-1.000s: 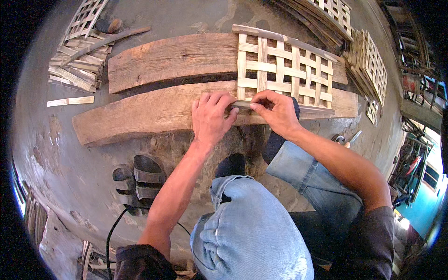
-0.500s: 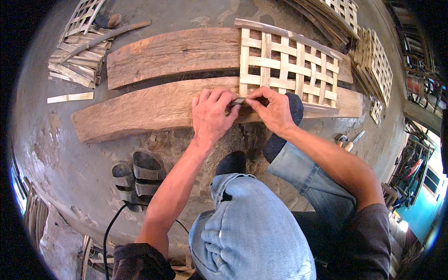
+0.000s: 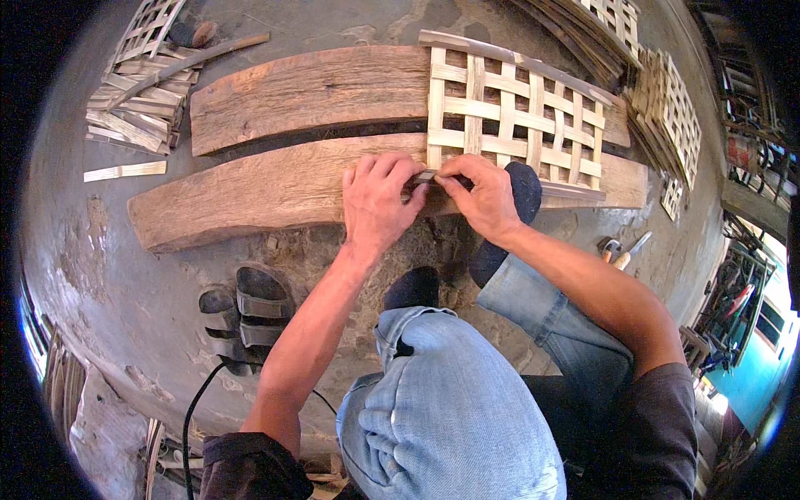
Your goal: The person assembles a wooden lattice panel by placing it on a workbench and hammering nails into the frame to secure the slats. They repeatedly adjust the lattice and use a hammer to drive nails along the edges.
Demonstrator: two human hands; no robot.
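Pinching the near edge strip (image 3: 427, 176) of the woven panel (image 3: 533, 119), your left hand (image 3: 379, 198) and right hand (image 3: 484, 200) sit closer together than before. The panel lies on two planks (image 3: 267, 192); your socked foot (image 3: 524, 193) hides some.

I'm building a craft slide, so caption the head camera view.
Left hand and right hand pinch at the near edge of a woven lattice panel lying across two wooden planks.

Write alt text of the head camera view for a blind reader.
A bare left hand and right hand pinch a brownish strip at the near left corner of a pale rectangular woven lattice, which lies across two long brown wooden planks. A dark-socked foot overlaps the lattice's near edge. Pale flat strips are heaped left; similar lattices are stacked right.
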